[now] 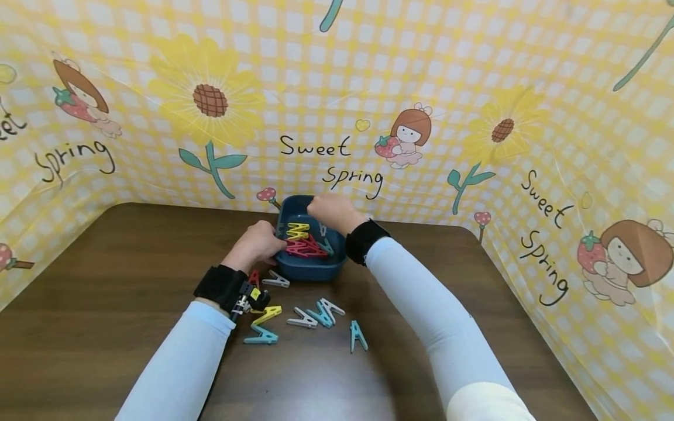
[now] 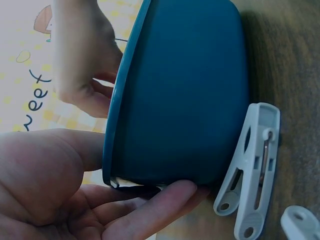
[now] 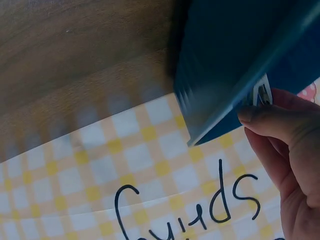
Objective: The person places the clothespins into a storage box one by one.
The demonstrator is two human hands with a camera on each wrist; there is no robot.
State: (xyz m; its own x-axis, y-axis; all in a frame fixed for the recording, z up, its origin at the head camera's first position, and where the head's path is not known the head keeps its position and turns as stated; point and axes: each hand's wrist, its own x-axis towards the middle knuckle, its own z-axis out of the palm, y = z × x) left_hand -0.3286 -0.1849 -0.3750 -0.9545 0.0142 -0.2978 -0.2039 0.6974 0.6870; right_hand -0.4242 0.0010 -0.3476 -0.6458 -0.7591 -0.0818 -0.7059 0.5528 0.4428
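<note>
A dark blue plastic basin (image 1: pixel 310 272) stands at the back of the table, holding yellow clothespins (image 1: pixel 298 230), red clothespins (image 1: pixel 305 248) and a teal one. My left hand (image 1: pixel 256 244) grips its left side; in the left wrist view the thumb is at the rim and the fingers lie along the outer wall (image 2: pixel 180 95). Over the basin's far right part is my right hand (image 1: pixel 337 211). In the right wrist view its thumb and fingers pinch a white clothespin (image 3: pixel 262 94) just inside the rim.
Loose clothespins lie in front of the basin: white (image 1: pixel 276 279), red (image 1: pixel 254 278), yellow (image 1: pixel 267 314) and blue ones (image 1: pixel 357 336), several in all. A yellow checked cloth (image 1: pixel 316 105) with printed flowers hangs behind and beside the brown table (image 1: pixel 131 263).
</note>
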